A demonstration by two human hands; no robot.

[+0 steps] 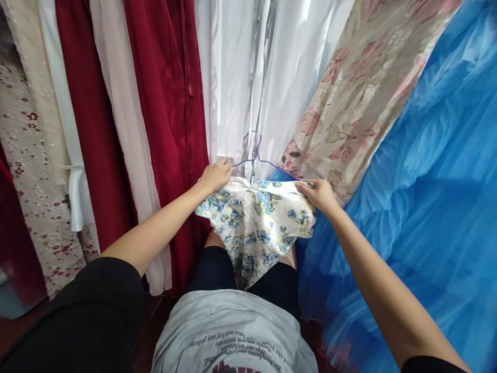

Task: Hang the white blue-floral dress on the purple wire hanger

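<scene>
Wearing a grey shirt with dark printed lettering [233,331], closest to the lens, above black shorts [212,269]. Holding up in front of the thighs, between both hands, a white, softly shining floral garment with blue roses and green-yellow leaves [264,223], just below a thin purple-blue hanger [277,167]. Probably handling light, soft and a little slippery — creasing and sagging easily rather than standing stiff, likely snagging if tugged hard. Best taking hold at the two upper corners, along the top edge, not by the loose middle. Spreading widest from left to right along that edge; narrowing downward and pointing its lower tip between the legs; running its long axis perhaps crosswise, hard to judge under foreshortening. Gripping the left upper corner with the left hand [216,176], fingers bent over cloth beside the hanger; pinching the right upper corner with the right hand [321,195], thumb on top. Pointing the hanger's hook away from the body, toward white draped cloth [229,77] and narrow silver strips [267,36] — not showing any clear support for it. Standing between deep red cloth [166,103] on the left and, on the right, beige cloth with pink flowers [361,77] and bright blue tulle [435,217].
</scene>
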